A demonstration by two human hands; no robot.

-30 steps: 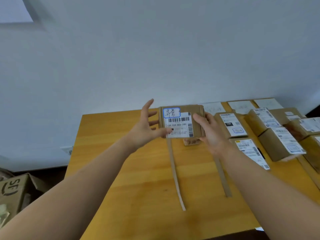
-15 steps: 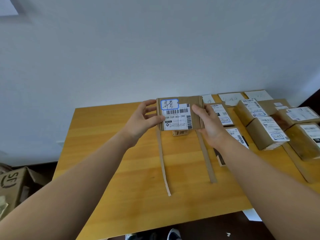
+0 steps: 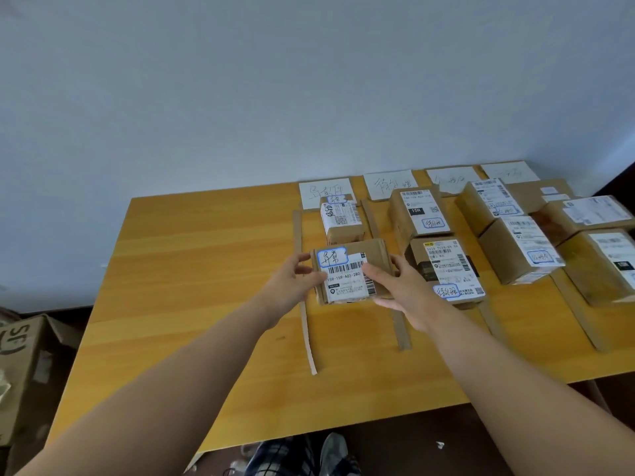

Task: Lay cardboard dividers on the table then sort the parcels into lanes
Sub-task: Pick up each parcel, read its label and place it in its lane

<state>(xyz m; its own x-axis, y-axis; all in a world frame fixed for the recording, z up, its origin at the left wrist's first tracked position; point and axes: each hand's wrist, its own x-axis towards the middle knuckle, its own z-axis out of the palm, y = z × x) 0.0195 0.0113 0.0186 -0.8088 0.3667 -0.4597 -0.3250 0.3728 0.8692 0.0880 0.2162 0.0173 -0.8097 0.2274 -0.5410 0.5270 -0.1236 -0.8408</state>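
A flat brown parcel [image 3: 347,269] with a white barcode label and a blue-framed handwritten tag sits low in the leftmost lane. My left hand [image 3: 292,286] grips its left edge and my right hand [image 3: 402,290] grips its right edge. Behind it in the same lane stands a smaller labelled parcel [image 3: 340,218]. Thin cardboard divider strips [image 3: 307,334] [image 3: 400,328] border this lane on the wooden table [image 3: 192,269]. More dividers [image 3: 580,314] separate the lanes to the right.
Several labelled parcels [image 3: 443,266] [image 3: 519,252] [image 3: 601,266] fill the lanes to the right. White handwritten cards [image 3: 324,192] lie along the table's far edge by the wall. An open carton [image 3: 20,369] stands on the floor at the left. Shoes [image 3: 336,455] show below the near edge.
Both hands have brought the flat parcel down and nearer, from held up in the air to low between the two left dividers. The view has tilted down.
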